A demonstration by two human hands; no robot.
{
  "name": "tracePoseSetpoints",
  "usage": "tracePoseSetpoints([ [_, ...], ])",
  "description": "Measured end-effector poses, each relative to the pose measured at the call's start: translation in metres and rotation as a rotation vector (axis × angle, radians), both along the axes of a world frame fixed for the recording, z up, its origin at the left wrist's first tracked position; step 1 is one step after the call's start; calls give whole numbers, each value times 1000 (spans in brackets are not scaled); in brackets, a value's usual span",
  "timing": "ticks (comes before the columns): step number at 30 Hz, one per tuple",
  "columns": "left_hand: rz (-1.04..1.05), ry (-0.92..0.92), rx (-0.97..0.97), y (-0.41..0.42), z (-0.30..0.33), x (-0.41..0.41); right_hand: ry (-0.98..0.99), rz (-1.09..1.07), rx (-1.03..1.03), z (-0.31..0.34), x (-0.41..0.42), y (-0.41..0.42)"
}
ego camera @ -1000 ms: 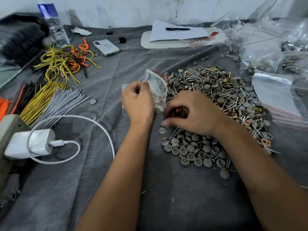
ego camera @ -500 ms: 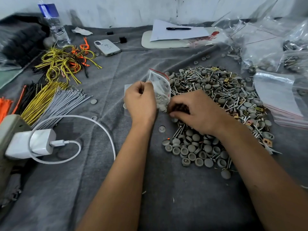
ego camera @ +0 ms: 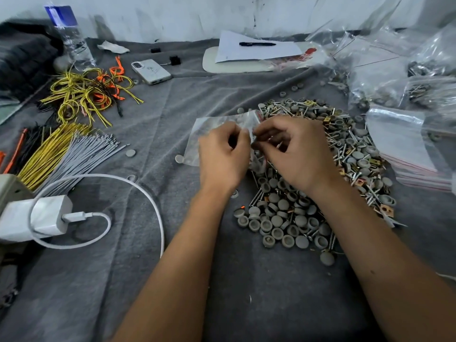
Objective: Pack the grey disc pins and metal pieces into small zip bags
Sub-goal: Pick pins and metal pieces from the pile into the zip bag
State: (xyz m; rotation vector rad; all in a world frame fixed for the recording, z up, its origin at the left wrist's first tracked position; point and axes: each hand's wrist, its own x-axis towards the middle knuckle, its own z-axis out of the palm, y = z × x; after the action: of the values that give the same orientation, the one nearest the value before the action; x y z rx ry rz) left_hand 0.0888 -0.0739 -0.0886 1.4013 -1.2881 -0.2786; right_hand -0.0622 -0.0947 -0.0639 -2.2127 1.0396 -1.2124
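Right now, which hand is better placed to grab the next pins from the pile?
Right hand: it hangs directly over the pile of pins. The left hand sits off the pile's left edge, holding the zip bag.

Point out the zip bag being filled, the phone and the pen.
zip bag [ego camera: 212,123], head view: clear upper panel above the left hand.
phone [ego camera: 151,71], head view: middle of its white back.
pen [ego camera: 257,44], head view: mid-barrel.

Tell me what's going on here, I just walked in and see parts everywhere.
A person is bagging hardware on a grey cloth. Both hands meet at a small clear zip bag: the left hand pinches it, and the right hand works at it with curled fingers. Beside them lies a big pile of grey disc pins and metal pieces. Empty zip bags are stacked on the right.
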Motion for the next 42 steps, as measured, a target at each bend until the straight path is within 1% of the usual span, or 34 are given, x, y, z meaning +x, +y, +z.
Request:
tracePoseSetpoints([
  [3, -70, -1, 4, 0, 0, -2, 22, -35, 3, 0, -1, -1],
  [6, -89, -8, -5, 1, 1, -5, 37, -55, -17, 0, -2, -1],
  [11, -86, 122, -28, 3, 3, -5, 122, -124, -71, -1, -2, 4],
  [14, -72, 162, -37, 5, 6, -6, 130, -36, -59, 2, -2, 5],
  [16, -46, 186, -44, 6, 8, -5, 187, 57, -48, 4, -1, 6],
  [18, -16, 230, -47, 6, 9, -4, 279, 79, -49, 3, -1, 6],
  [20, 12, 273, -52, 6, 9, -2, 321, 90, -42, 4, -2, 5],
  [22, 35, 307, -52, 5, 8, 0, 253, 124, -51, 5, -2, 5],
  [24, 59, 330, -43, 4, 8, 1, 97, 106, -80, 7, -2, 6],
  [26, 95, 346, -34, 3, 7, 3, -49, 38, -92, 7, -3, 5],
  [28, 116, 362, -23, 3, 6, 4, -83, -49, -94, 7, -8, 1],
  [29, 125, 367, -18, 2, 7, 4, -38, -81, -83, 7, -10, -2],
  [31, 130, 366, -10, 2, 7, 4, 154, -96, -48, 4, -16, -8],
  [33, 118, 358, -6, 2, 7, 4, 367, -66, -5, 0, -18, -11],
  [35, 106, 357, -5, 3, 7, 4, 519, -29, 14, -1, -17, -11],
  [37, 102, 359, -4, 3, 7, 4, 585, -3, 21, 1, -15, -10],
  [42, 91, 329, 22, 2, 8, 3, 660, 40, 43, 1, -8, -7],
])
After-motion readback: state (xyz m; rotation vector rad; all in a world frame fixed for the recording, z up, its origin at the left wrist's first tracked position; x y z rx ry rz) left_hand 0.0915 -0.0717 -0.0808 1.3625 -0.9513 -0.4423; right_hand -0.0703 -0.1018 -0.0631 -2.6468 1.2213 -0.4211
